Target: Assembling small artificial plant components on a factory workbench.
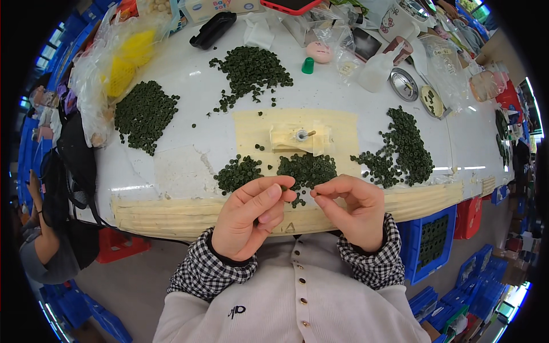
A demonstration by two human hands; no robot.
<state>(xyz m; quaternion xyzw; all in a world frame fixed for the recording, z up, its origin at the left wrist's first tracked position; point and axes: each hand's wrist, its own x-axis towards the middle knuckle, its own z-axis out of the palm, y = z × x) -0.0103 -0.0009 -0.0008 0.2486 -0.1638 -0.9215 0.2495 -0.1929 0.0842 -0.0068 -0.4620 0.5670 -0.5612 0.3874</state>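
Observation:
Above the table's near edge, my left hand [247, 214] pinches a small dark green piece [283, 188] between thumb and fingertips. My right hand [359, 212] is a short way to its right, thumb and forefinger pressed together; what they hold, if anything, is too small to make out. Just beyond the hands lie two heaps of small dark green ring-like parts, a middle heap [309, 167] and a left heap [237, 173]. Behind them a taped block [286, 136] carries a metal post [302, 135] with a thin brownish stick at it.
More green parts form a far heap [251, 70], a left heap [146, 114] and a right heap [407, 146]. A black case [213, 30], a green cap [307, 66], a round metal lid [404, 84] and plastic bags line the back. A blue crate [430, 243] stands below right.

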